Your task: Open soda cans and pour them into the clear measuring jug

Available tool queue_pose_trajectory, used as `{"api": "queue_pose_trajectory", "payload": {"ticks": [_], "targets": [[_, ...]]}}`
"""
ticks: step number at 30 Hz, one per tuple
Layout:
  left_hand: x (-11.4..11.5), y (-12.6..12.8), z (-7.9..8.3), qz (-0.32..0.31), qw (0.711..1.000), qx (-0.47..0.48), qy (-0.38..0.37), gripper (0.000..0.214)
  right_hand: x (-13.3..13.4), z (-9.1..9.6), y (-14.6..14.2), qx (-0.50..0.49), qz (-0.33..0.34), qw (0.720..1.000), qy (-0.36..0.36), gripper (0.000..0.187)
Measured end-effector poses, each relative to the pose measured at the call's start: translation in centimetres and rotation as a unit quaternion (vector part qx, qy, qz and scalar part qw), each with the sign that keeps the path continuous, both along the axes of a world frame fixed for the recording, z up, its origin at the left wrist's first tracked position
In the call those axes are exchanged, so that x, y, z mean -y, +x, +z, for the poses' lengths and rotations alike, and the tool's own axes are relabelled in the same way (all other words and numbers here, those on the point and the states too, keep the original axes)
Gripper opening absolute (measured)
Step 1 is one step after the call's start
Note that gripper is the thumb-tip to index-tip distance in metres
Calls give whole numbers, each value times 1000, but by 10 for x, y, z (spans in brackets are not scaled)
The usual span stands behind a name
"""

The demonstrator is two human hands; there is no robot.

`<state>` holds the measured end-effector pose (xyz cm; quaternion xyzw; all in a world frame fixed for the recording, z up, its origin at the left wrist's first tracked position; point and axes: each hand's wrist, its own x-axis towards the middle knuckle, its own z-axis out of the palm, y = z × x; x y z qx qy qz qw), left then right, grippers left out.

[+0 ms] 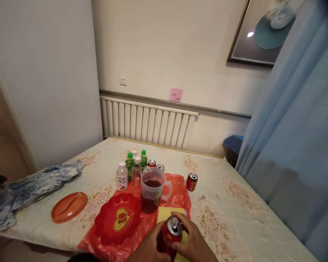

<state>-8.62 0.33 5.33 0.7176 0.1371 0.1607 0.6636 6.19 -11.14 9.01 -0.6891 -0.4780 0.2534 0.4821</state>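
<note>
With the fingers of our left hand (149,244) and right hand (194,243), we gripped a dark red can (170,236) from its two sides, its ring-pull top facing up, in front of a yellow sheet (166,212). Just beyond, we had a clear pitcher (161,178) partly filled with dark liquid (150,198) on a red plastic sheet (178,186), a scalloped red plate (106,218) to its left. Farther out, we saw bottles (136,171) grouped behind the plate, a second can (192,182) to the right, and an orange lid (65,209) to the left on the floral tablecloth (240,218).
</note>
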Motion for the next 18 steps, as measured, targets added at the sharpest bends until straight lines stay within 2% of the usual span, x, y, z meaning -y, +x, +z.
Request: {"api": "queue_pose_trajectory", "payload": {"ticks": [5,9,11,14,18], "targets": [[-31,-28,-15,88,996,-20,-13,87,-20,-7,-4,-63,-8,998,31,66],[-74,-52,-28,238,971,-2,12,82,-39,-25,4,-81,-59,994,50,55],[-97,-60,-32,292,956,23,10,84,-49,-34,11,-82,-80,992,57,50],[-127,-65,-32,326,945,40,15,83,-64,-43,20,-88,-112,987,70,47],[-157,-64,-29,325,944,27,43,78,-83,-44,29,-77,-168,979,84,46]]}}
